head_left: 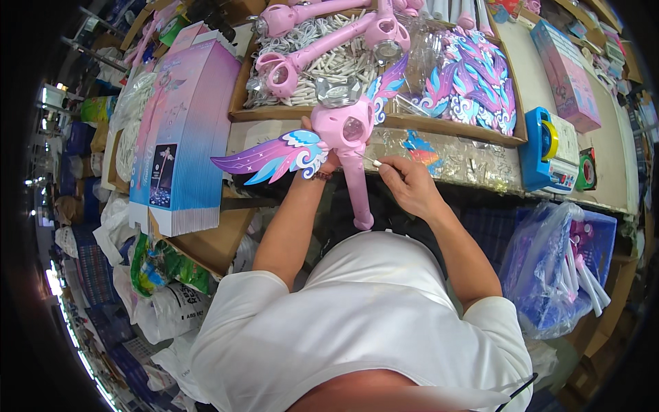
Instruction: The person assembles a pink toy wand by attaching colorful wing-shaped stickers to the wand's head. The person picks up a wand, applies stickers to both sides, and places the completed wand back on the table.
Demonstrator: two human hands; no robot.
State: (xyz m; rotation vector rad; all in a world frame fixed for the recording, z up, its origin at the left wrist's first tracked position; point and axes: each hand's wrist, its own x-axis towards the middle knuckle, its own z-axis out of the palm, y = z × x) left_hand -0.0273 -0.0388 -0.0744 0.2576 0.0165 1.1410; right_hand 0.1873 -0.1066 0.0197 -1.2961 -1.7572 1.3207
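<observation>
Two hands meet at one pink toy wand (349, 147), held over the near edge of the bench (473, 161). Its long axis runs from the gem head, away from the person, down to the handle tip near the chest. The left hand (322, 163) grips behind the head, mostly hidden by the wing (274, 156). The right hand (410, 184) lies just right of the shaft, fingers (390, 165) pinched shut on a thin white piece (372, 161), too small to identify.

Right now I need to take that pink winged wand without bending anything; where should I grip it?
Probably the bare pink handle, wrapped from the lower end by the round knob. It is straight and unoccupied, while the wings are thin and the left hand and right hand crowd the head.
</observation>
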